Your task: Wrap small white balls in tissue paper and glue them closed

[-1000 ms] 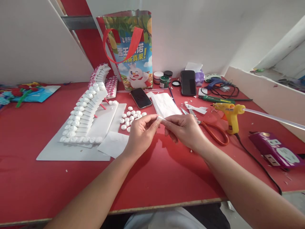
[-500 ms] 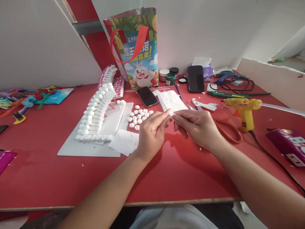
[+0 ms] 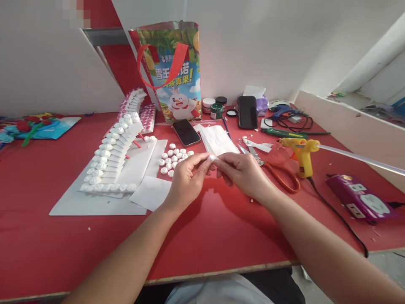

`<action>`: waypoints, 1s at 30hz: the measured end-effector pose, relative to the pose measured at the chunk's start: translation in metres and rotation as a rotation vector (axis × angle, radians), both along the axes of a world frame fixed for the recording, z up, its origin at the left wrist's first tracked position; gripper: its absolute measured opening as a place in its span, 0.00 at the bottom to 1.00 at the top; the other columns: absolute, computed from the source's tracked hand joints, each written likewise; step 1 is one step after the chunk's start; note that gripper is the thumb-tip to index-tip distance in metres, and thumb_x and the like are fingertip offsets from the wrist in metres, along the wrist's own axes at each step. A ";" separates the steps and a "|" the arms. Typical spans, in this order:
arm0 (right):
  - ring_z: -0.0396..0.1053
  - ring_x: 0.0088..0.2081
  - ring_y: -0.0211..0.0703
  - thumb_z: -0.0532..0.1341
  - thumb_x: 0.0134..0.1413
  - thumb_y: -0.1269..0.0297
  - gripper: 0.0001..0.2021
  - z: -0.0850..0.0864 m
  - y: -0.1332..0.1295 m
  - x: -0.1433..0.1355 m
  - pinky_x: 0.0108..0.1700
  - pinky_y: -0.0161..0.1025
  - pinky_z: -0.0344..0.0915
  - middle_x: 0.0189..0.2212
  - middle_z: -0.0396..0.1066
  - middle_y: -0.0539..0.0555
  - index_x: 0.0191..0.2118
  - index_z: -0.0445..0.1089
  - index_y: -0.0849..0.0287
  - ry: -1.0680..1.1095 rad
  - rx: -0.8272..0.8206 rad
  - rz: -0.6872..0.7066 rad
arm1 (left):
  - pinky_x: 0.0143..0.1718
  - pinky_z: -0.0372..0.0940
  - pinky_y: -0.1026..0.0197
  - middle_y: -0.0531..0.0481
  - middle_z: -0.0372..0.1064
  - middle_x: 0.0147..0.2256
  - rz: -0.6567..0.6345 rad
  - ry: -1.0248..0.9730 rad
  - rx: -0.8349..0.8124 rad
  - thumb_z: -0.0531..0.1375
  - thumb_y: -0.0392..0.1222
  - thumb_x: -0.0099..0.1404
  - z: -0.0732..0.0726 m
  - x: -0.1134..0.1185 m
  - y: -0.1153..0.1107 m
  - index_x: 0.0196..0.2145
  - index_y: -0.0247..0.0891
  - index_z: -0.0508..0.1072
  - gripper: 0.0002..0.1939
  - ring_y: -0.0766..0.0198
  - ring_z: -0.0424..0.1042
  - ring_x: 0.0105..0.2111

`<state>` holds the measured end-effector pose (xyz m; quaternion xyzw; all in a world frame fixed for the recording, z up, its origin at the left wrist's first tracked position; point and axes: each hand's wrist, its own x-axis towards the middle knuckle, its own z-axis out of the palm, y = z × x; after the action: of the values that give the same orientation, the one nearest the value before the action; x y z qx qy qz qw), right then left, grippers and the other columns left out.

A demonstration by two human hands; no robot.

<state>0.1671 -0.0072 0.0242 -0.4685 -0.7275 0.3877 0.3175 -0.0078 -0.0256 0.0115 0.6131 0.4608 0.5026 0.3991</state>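
Between the fingertips of both hands is a small white rolled paper piece (image 3: 211,158), partly hidden by the fingers. My left hand (image 3: 187,180) pinches it from the left with thumb and index finger. From the other side, my right hand (image 3: 244,169) closes thumb and fingers on it. Just beyond my left hand lie several small white paper rosettes (image 3: 168,160). A stack of white paper sheets (image 3: 217,139) is behind the hands, and a loose sheet (image 3: 151,192) lies left of my left wrist. Farther left, a curved white stepped model (image 3: 112,156) carries rosettes along its edge.
Orange-handled scissors (image 3: 286,185), a yellow glue gun (image 3: 300,154) with its cord and a purple power box (image 3: 359,196) occupy the right side. Behind stand a printed gift bag (image 3: 172,71), paint jars (image 3: 216,110) and a phone (image 3: 186,132). The table edge (image 3: 221,274) runs close to me.
The view has turned a little to the right, so the table things appear farther left. Both hands stay together, still pinching the small white paper piece.
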 end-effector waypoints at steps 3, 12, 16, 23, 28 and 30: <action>0.60 0.19 0.33 0.58 0.68 0.54 0.19 -0.001 -0.001 -0.002 0.27 0.33 0.56 0.15 0.63 0.45 0.26 0.69 0.58 -0.067 0.047 -0.037 | 0.38 0.66 0.62 0.49 0.75 0.31 0.039 -0.029 -0.034 0.62 0.46 0.69 -0.004 0.003 -0.001 0.41 0.39 0.82 0.11 0.61 0.71 0.32; 0.61 0.19 0.34 0.55 0.70 0.56 0.20 0.007 -0.012 -0.010 0.29 0.33 0.59 0.15 0.62 0.45 0.25 0.67 0.57 0.062 0.025 -0.017 | 0.43 0.66 0.58 0.46 0.76 0.32 0.196 0.198 0.349 0.59 0.42 0.71 -0.008 0.010 -0.004 0.45 0.41 0.83 0.12 0.59 0.72 0.34; 0.61 0.20 0.34 0.54 0.70 0.54 0.20 0.008 -0.012 -0.007 0.29 0.34 0.59 0.16 0.62 0.45 0.27 0.66 0.57 0.094 0.052 -0.025 | 0.40 0.66 0.59 0.47 0.73 0.29 0.175 0.218 0.399 0.57 0.43 0.73 -0.010 0.013 -0.005 0.49 0.42 0.82 0.15 0.60 0.69 0.31; 0.63 0.26 0.36 0.52 0.71 0.61 0.15 0.004 -0.004 0.002 0.33 0.34 0.58 0.25 0.70 0.50 0.31 0.67 0.57 -0.093 0.278 0.098 | 0.36 0.66 0.61 0.51 0.74 0.28 -0.006 0.030 0.049 0.65 0.46 0.68 -0.004 -0.003 0.003 0.42 0.42 0.85 0.10 0.63 0.70 0.29; 0.62 0.22 0.34 0.54 0.71 0.57 0.18 0.001 -0.001 0.003 0.31 0.34 0.60 0.20 0.67 0.48 0.28 0.68 0.58 -0.066 0.138 0.105 | 0.40 0.65 0.61 0.50 0.73 0.29 -0.071 0.074 0.054 0.64 0.47 0.69 -0.002 -0.007 0.007 0.40 0.41 0.84 0.10 0.62 0.70 0.32; 0.66 0.21 0.36 0.57 0.68 0.50 0.20 0.001 0.000 0.001 0.29 0.35 0.64 0.20 0.70 0.49 0.29 0.70 0.59 0.081 -0.082 0.068 | 0.43 0.65 0.61 0.49 0.74 0.32 -0.059 0.057 0.043 0.64 0.47 0.68 -0.003 -0.007 0.006 0.41 0.41 0.84 0.11 0.61 0.71 0.35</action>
<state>0.1682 -0.0075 0.0256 -0.4401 -0.7130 0.4464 0.3140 -0.0143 -0.0193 0.0089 0.6489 0.4429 0.4826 0.3870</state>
